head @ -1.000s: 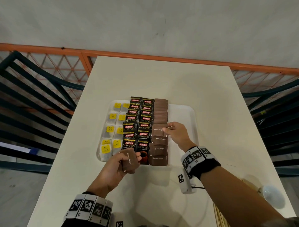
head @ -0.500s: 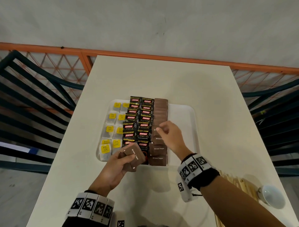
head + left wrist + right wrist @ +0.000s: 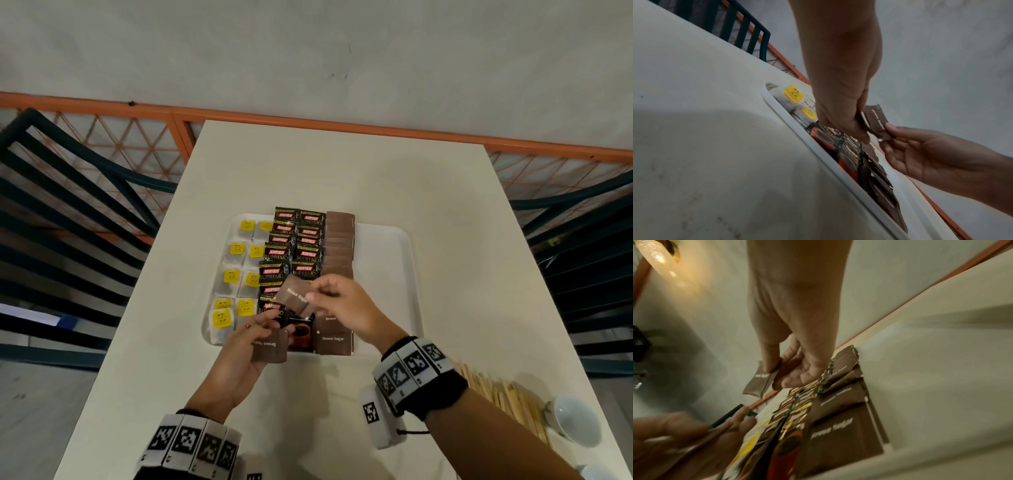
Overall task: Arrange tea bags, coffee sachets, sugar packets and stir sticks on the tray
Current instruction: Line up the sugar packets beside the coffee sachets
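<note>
A white tray (image 3: pixel 387 260) holds tea bags (image 3: pixel 236 277) with yellow tags on its left. Black coffee sachets (image 3: pixel 294 250) fill two columns in the middle. A column of brown sugar packets (image 3: pixel 339 240) lies to their right. My right hand (image 3: pixel 313 291) pinches one brown sugar packet (image 3: pixel 294 296) in the air above the near coffee sachets. My left hand (image 3: pixel 274 325) grips a small stack of brown sugar packets (image 3: pixel 270 351) at the tray's near edge. In the right wrist view my thumb and fingers (image 3: pixel 770 366) pinch the single packet (image 3: pixel 758 382).
Wooden stir sticks (image 3: pixel 507 401) lie on the table near right, beside a white cup (image 3: pixel 575 425). Dark slatted chairs (image 3: pixel 68 219) stand on both sides of the table. An orange rail (image 3: pixel 342 121) runs behind it. The tray's right part is bare.
My right hand left the sugar column, came back toward my left hand and now pinches one packet from its stack. The left hand has stayed at the tray's near edge.
</note>
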Demonstrator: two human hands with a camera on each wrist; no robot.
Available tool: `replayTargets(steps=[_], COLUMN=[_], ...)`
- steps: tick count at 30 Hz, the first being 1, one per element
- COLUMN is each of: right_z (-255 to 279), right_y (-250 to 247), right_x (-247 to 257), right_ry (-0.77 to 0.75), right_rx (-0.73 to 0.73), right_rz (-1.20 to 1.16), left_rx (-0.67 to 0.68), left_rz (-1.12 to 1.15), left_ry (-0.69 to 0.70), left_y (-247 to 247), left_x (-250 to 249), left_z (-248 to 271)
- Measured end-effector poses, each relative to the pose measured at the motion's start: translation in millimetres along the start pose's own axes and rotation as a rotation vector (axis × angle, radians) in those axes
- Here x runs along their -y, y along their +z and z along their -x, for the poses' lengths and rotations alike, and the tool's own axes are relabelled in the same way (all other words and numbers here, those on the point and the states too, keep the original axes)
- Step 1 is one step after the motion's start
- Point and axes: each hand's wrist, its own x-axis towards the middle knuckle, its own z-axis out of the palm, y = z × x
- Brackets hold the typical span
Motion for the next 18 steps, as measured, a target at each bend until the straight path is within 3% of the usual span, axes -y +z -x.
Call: replayTargets(steps=[8,18], right_z=[-44,-72], right_y=[-50,-59], right_x=[0,-22], right_ry=[0.061,0.098], right_rx=[-0.357,-0.486], right_rz=[-0.115,0.063], left_rx=[-0.019,-0.055], left_rz=[-0.240,-0.403], left_ry=[0.048,0.148], left_y=[3,1], left_x=[-5,-3], left_z=[0,-3])
